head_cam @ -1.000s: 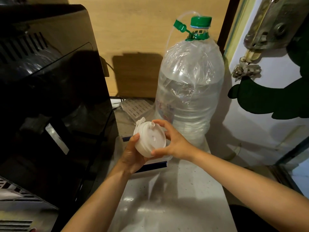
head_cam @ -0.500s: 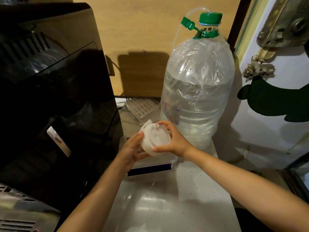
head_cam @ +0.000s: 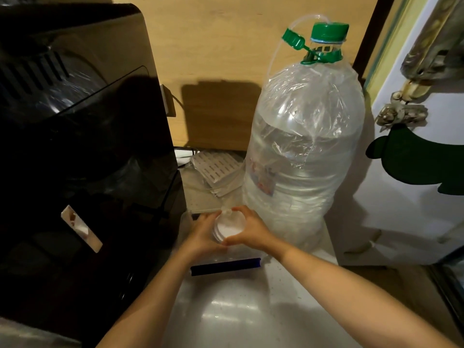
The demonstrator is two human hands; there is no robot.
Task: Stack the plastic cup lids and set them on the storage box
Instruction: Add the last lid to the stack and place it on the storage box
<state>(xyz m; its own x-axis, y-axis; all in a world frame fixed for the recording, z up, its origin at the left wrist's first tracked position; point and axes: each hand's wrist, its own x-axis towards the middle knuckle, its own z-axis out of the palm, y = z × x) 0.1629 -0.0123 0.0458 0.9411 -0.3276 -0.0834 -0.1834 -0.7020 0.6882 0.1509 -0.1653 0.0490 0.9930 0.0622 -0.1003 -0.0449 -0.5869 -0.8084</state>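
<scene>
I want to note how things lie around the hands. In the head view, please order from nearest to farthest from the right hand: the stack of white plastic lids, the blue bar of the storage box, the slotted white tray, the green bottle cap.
From the right hand:
1. Stack of white plastic lids, held, to its left.
2. Blue bar of the storage box, just below.
3. Slotted white tray, behind, by the wall.
4. Green bottle cap, high on the clear water bottle.

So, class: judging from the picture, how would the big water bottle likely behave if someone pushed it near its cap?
The water bottle looks mostly full, so it is probably heavy and slow to slide. Being tall, a push at its green cap might tip it. Its loose plastic wrap could feel slippery.
</scene>
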